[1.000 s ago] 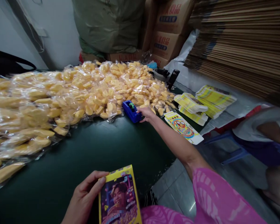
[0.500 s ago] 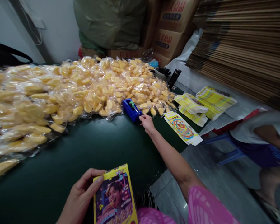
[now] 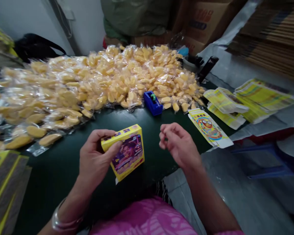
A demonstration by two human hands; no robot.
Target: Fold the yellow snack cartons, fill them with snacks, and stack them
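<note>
Over the near side of the table point(image 3: 56, 173), the left hand point(image 3: 94, 158) grips the yellow box point(image 3: 129, 153), probably light, crushable card best held by its edges; whether the curled right hand point(image 3: 180, 143) holds anything, I cannot tell

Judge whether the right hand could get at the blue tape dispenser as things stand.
Probably yes: only bare tabletop appears between the right hand and the blue tape dispenser, whose near end looks clear of the wrapped yellow pieces.

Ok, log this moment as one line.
left hand: holding yellow box | right hand: apart from box, fingers curled | blue tape dispenser: on table, beside wrapped yellow pieces
</note>
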